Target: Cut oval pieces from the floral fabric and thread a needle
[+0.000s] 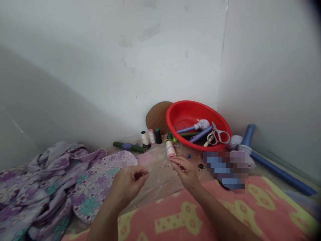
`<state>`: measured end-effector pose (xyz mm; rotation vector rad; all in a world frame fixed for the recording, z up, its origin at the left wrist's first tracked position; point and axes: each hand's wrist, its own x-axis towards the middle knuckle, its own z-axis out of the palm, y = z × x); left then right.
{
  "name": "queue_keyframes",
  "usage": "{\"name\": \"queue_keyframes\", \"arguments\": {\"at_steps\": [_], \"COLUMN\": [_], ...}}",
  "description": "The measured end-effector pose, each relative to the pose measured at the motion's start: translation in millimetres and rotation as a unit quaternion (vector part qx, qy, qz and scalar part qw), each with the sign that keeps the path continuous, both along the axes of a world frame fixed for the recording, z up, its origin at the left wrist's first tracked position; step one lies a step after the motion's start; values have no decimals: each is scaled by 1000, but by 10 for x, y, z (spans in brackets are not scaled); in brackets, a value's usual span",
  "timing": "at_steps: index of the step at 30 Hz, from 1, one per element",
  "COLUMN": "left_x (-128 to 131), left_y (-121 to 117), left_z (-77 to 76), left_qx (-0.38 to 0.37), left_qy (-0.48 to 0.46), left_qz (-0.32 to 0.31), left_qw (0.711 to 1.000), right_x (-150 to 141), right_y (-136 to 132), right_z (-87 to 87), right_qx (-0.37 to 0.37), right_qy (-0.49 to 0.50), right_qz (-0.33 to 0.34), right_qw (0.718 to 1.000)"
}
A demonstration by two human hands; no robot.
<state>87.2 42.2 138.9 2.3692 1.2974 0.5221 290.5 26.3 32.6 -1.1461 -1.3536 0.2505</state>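
My left hand [129,182] is raised over the floor with thumb and fingers pinched together; what it pinches is too small to make out. My right hand [185,170] is held a little to the right, fingers also pinched, close to a pink-and-white thread spool [171,148]. A faint thin thread seems to run between the two hands. Both hands hover above a sheet of clear plastic [160,174] on the floor. A purple floral fabric piece [100,182] lies left of my left hand.
A red basin [187,115] in the corner holds scissors [217,135] and purple spindles. Small thread spools [151,136] stand by the wall, next to a round wooden board [157,115]. A pink and yellow blanket [225,214] covers the foreground. Blue rods [278,170] lie right.
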Motion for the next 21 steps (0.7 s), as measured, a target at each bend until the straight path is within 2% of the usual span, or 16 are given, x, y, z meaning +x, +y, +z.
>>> {"name": "queue_keyframes", "arguments": {"at_steps": [3, 5, 10, 16, 19, 21], "left_x": [42, 93, 204, 261, 264, 235], "left_y": [-11, -30, -54, -38, -26, 7], "left_z": [-38, -67, -170, -276, -264, -246], "left_qx": [38, 54, 67, 91, 66, 35], "left_qy": [78, 127, 204, 231, 175, 104], "left_qz": [-30, -55, -90, -93, -82, -63], "left_qw": [996, 989, 973, 964, 979, 992], "right_x": [-158, -242, -344, -311, -276, -237], "right_y": [-121, -173, -169, -139, -131, -113], "right_z": [122, 142, 3, -118, -96, -68], "right_qx": [15, 12, -15, -19, -21, -48], "right_qy": [-1, -20, -114, -197, -205, -144], "right_qz": [62, 102, 199, 196, 171, 153], "right_qw": [998, 995, 973, 960, 963, 977]}}
